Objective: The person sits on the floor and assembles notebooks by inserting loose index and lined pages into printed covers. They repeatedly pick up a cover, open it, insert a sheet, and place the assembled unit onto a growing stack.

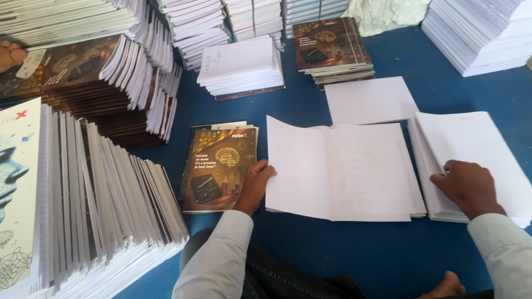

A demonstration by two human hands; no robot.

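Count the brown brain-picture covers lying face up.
3: one cover under the left hand, one topping the far stack, one on the left pile. More may be hidden in stacks.

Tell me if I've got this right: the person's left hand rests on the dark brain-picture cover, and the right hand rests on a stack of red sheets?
Not quite. The head view shows the right hand resting on a stack of white ruled sheets, not red ones. The rest holds: the left hand does rest on the dark brain-picture cover.
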